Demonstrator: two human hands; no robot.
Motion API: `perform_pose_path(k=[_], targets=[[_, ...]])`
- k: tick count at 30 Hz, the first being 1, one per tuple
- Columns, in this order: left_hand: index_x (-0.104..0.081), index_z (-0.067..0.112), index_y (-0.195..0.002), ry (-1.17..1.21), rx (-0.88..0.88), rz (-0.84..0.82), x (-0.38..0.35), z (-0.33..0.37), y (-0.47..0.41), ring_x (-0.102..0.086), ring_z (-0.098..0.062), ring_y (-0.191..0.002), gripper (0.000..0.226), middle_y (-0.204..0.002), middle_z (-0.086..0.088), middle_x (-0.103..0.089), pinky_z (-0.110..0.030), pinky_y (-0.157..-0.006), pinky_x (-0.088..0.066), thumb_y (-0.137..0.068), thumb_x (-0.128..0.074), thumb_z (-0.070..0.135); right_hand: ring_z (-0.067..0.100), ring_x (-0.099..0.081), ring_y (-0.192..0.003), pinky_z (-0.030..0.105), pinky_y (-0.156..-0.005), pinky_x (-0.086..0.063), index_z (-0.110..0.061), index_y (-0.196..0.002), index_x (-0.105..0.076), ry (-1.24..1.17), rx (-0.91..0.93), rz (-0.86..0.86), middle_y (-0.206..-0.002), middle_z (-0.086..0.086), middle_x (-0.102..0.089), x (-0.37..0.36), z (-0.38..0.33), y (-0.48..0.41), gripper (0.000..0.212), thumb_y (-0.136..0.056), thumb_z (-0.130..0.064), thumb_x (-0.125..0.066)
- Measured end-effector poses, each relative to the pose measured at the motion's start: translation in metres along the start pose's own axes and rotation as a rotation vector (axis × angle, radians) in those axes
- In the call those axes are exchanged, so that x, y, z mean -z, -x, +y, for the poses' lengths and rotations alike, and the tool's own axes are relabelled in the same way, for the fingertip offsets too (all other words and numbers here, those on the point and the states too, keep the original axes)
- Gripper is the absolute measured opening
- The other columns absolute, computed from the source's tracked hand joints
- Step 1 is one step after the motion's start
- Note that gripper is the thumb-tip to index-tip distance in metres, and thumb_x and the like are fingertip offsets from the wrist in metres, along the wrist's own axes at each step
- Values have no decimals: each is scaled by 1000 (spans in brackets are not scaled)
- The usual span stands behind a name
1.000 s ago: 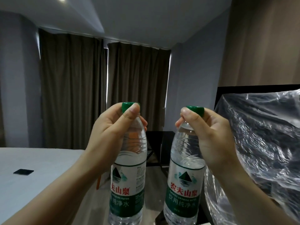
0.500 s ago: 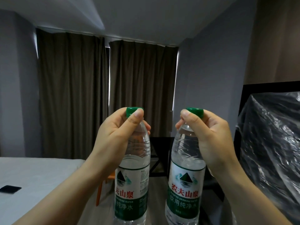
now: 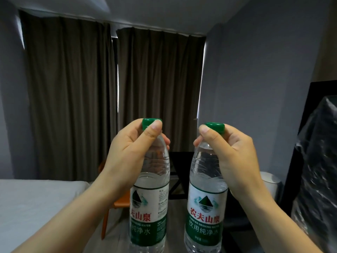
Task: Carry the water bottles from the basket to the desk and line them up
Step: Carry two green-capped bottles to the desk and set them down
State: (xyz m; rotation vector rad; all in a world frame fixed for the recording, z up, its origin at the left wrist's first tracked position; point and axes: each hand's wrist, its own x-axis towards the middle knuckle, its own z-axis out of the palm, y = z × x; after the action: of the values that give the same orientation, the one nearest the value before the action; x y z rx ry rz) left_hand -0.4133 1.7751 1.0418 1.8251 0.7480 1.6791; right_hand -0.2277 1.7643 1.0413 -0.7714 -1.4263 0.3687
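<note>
Plastic-wrapped bulk has shifted right; left hand pinches left bottle, right hand right bottle, both clear, green-capped, upright.

Bare left hand and right hand, bare forearms, short plain thumbnails

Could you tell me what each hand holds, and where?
The left hand grips the left bottle by its capped neck; the right hand, the right bottle likewise.

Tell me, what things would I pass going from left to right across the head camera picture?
Bed → orange chair → left water bottle → right water bottle → plastic-wrapped thing.
</note>
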Motion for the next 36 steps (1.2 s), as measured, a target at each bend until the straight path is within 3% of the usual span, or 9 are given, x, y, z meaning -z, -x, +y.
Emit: perform_pose_path(k=[17,26,36], targets=[[-66,11,-82,59,30,-76,43,-238,-215,-69,-19,-73,35,-78,-8,-71,-32,-69,-55,-89,-54,42,7,-64,-60,16,-55,-47,-19,-69,-68,116,-45,153,-67,-2,-70,-116,212,-178,25,-81,-40,-66],[-66,13,-84,121,94,-97,30,-352,-295,-69,-19,-73,33,-80,-7,-72,-31,-67,-56,-86,-54,44,9,-65,-62,21,-59,-51,-19,-71,-69,153,-131,184,-70,0,-71,-136,324,-242,26,-80,-43,-65],[-65,8,-87,169,124,-99,-4,-459,-392,-69,-20,-72,35,-81,-8,-72,-29,-64,-57,-84,-53,42,8,-65,-63,17,-58,-51,-19,-72,-68,140,-149,201,-70,0,-70,-135,448,-326,23,-83,-39,-65]])
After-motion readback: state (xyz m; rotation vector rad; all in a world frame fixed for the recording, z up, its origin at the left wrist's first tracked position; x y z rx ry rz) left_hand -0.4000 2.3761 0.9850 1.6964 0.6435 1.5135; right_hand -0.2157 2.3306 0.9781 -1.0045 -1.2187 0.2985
